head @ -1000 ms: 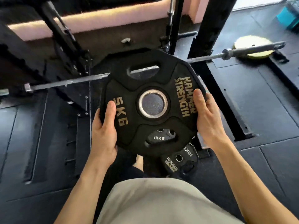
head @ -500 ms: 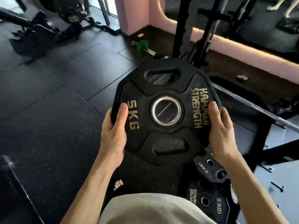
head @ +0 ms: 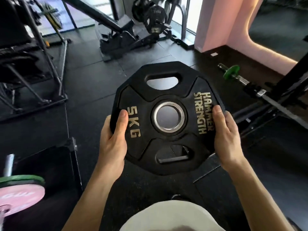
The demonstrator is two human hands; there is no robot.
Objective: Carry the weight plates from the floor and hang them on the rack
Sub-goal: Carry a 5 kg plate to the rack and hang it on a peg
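Plate: a black weight plate [head: 168, 117] is being held up in the air in front of the person, well above the dark rubber floor [head: 93, 90], its face tipped toward the camera. It is reading "5KG" on the left side and "HAMMER STRENGTH" on the right, with a metal ring around the centre hole and two grip slots, one at the top and one at the bottom.

Left hand: the left hand [head: 113, 140] is gripping the plate's left edge, thumb lying flat on the face just beside the "5KG", the other fingers wrapping round behind and hidden.

Right hand: the right hand [head: 228, 137] is gripping the right edge the same way, thumb pressing on the face next to the lettering, fingers curling out of sight behind the rim.

Person: a pale shirt [head: 168, 217] is filling the bottom edge of the view, both bare forearms reaching forward.

Far side of the floor: a rack [head: 156, 17] with black plates hanging on it is standing near the top edge, close to a pink wall [head: 221, 25].

Right side of the floor: a bar with a small green plate [head: 231, 72] is lying near the wall.

Bottom left corner: a pink plate [head: 20, 197] and a green one [head: 23, 179] are sitting stacked there.
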